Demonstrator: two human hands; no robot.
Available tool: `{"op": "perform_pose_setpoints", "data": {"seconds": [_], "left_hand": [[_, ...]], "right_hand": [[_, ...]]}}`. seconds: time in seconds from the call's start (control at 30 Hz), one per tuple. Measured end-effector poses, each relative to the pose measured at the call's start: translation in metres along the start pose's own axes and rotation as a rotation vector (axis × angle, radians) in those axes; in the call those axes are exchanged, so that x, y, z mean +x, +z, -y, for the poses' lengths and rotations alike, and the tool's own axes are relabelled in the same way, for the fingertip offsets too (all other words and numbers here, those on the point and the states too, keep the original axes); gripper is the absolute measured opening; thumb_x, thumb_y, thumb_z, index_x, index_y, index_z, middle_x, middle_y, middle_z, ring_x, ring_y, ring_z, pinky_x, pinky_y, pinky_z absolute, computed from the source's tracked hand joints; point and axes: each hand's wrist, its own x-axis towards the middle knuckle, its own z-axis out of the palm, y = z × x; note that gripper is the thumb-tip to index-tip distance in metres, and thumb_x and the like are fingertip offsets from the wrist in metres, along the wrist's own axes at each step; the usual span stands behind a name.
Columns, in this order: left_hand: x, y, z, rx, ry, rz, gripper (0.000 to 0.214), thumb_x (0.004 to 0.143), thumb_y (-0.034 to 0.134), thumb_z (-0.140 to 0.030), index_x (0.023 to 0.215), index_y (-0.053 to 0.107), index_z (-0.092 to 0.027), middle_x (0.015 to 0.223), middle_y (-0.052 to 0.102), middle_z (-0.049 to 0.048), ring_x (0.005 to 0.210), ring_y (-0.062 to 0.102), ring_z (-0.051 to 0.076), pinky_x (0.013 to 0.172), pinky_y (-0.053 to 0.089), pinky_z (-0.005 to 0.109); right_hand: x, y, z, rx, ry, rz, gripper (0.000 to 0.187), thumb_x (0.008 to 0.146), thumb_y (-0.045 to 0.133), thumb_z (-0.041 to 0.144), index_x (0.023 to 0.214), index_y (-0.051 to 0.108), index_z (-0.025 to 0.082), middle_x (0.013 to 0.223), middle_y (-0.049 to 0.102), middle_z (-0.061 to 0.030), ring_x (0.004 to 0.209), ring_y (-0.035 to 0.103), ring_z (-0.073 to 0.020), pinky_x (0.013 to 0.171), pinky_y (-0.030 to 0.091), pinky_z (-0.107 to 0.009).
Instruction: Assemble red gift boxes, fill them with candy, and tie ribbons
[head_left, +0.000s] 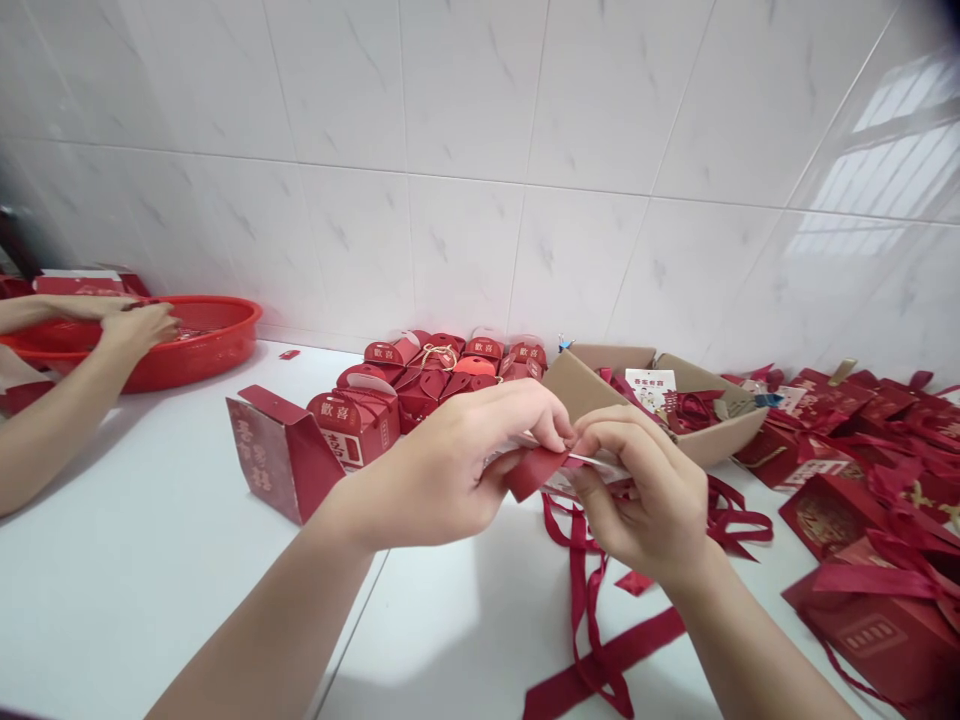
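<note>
My left hand (pixel 450 462) and my right hand (pixel 645 480) meet above the white table (pixel 150 580), both pinched on a small red ribbon piece (pixel 534 470) backed by a pale strip. Dark red ribbons (pixel 581 590) trail down from under my hands onto the table. An opened red gift box (pixel 281 452) stands just left of my left hand.
Several closed red gift boxes (pixel 442 370) sit by the tiled wall. A cardboard box (pixel 675 400) with ribbons and cards lies behind my right hand. More red boxes and ribbons (pixel 870 520) pile at the right. At the far left another person's hand (pixel 139 328) reaches into a red basin (pixel 217 340).
</note>
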Motion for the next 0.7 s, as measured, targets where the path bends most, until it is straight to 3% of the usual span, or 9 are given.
{"op": "perform_pose_setpoints", "data": {"seconds": [0.1,0.27,0.43,0.7], "left_hand": [[0.0,0.0001,-0.0004,0.03,-0.01,-0.009,0.04,0.069,0.045,0.015,0.092,0.05,-0.017,0.096,0.057,0.0011,0.094,0.057,0.013,0.08,0.052,0.025],[0.0002,0.0039,-0.005,-0.01,-0.165,-0.09,0.034,0.078,0.05,0.005,0.101,0.045,-0.019,0.092,0.055,0.0005,0.086,0.058,0.012,0.072,0.053,0.024],[0.0011,0.0083,-0.0052,-0.066,-0.213,-0.164,0.034,0.079,0.052,0.002,0.1,0.039,-0.022,0.091,0.055,-0.0008,0.082,0.06,0.011,0.067,0.053,0.023],[0.0032,0.0099,0.0019,-0.074,-0.307,-0.103,0.031,0.083,0.048,0.0,0.1,0.038,-0.023,0.085,0.052,-0.003,0.075,0.056,0.008,0.065,0.05,0.02]], "right_hand": [[-0.0005,-0.0004,-0.0004,-0.005,0.004,0.001,0.018,0.08,0.056,0.001,0.088,0.05,0.016,0.077,0.057,-0.006,0.076,0.058,-0.0149,0.064,0.05,-0.026],[-0.0017,-0.0003,-0.0014,-0.009,0.031,-0.018,0.019,0.079,0.058,0.001,0.089,0.05,0.016,0.079,0.058,-0.0056,0.077,0.058,-0.0142,0.067,0.049,-0.026],[-0.0012,0.0036,0.0001,0.009,0.14,-0.028,0.016,0.08,0.058,0.004,0.085,0.051,0.017,0.078,0.058,-0.0043,0.074,0.057,-0.0132,0.065,0.047,-0.026],[0.0047,-0.0016,0.0,0.069,0.275,0.109,0.02,0.08,0.063,0.01,0.097,0.06,0.018,0.088,0.065,-0.003,0.08,0.06,-0.013,0.072,0.051,-0.025]]}}
